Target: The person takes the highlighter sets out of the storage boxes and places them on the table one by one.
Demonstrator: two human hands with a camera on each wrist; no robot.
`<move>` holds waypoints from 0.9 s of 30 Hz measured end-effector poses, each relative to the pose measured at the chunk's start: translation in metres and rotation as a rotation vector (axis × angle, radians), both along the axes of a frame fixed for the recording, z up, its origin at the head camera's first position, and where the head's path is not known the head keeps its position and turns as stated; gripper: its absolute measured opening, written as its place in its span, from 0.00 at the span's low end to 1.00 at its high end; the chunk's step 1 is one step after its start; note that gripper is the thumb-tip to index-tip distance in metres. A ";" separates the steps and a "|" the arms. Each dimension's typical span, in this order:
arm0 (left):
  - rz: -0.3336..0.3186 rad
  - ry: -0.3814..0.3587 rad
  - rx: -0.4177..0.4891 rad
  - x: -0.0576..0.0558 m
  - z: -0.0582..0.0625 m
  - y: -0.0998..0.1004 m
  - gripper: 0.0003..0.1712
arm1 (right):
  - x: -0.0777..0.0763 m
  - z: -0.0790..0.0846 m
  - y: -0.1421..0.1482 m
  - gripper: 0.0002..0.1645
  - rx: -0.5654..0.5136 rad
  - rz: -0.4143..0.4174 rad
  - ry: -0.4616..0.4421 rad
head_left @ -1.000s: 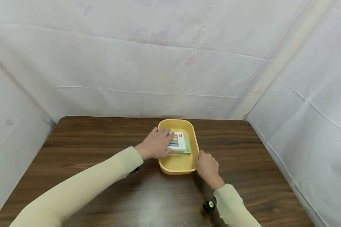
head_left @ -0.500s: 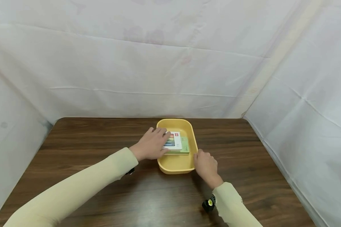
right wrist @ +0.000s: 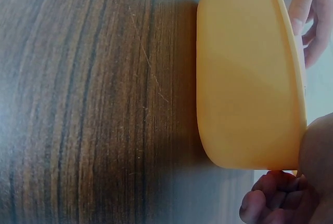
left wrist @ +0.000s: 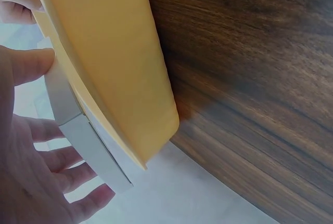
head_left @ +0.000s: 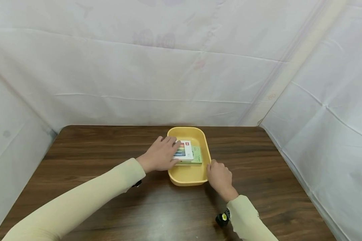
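A yellow plastic basket [head_left: 188, 176] stands on the table. My left hand [head_left: 160, 154] reaches over its left rim and holds a flat white box [head_left: 189, 152] printed with coloured sticks. In the left wrist view, the thumb [left wrist: 34, 65] presses one edge of the white box [left wrist: 91, 143], and the spread fingers lie along its far part. The box overlaps the basket's left rim there. Under it, a flat green item [head_left: 197, 155] lies in the basket, partly covered. At the basket's near right corner, my right hand [head_left: 220, 175] grips the rim.
The dark wood table [head_left: 108, 144] extends on both sides of the basket and toward me. White cloth walls [head_left: 169, 77] rise behind the table and at both sides. A black strap device [head_left: 222, 218] is on my right wrist.
The white box has slid left with my left hand, baring more of the green item. My right hand keeps its grip on the basket rim.
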State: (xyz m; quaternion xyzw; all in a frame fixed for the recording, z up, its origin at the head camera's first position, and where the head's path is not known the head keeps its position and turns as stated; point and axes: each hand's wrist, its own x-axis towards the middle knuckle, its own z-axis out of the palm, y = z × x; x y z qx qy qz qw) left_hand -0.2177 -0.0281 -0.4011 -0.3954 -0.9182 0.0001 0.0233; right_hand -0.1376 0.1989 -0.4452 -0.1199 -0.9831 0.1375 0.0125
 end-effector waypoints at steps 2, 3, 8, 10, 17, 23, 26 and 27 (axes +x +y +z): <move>-0.001 0.003 0.005 0.000 0.000 -0.002 0.38 | 0.000 0.000 0.000 0.18 0.001 0.002 0.006; -0.002 0.003 0.007 0.000 0.000 -0.003 0.38 | 0.000 0.001 0.000 0.18 0.002 0.004 0.008; 0.000 0.013 0.010 0.000 -0.001 -0.007 0.39 | 0.000 0.000 -0.001 0.18 0.003 0.003 0.005; 0.001 0.021 0.005 0.000 -0.001 -0.009 0.39 | 0.001 0.000 -0.001 0.18 0.004 0.000 0.004; 0.007 0.017 0.016 0.000 -0.002 -0.012 0.39 | 0.000 0.001 -0.002 0.18 0.004 0.006 -0.002; 0.005 0.008 0.012 0.000 -0.001 -0.012 0.39 | 0.000 0.001 -0.001 0.18 0.006 0.001 -0.014; 0.016 0.005 0.001 0.001 0.001 -0.012 0.39 | 0.000 0.001 0.000 0.18 0.000 0.008 -0.018; 0.016 0.004 -0.001 0.001 0.001 -0.012 0.39 | 0.000 0.001 0.000 0.18 0.001 0.009 -0.017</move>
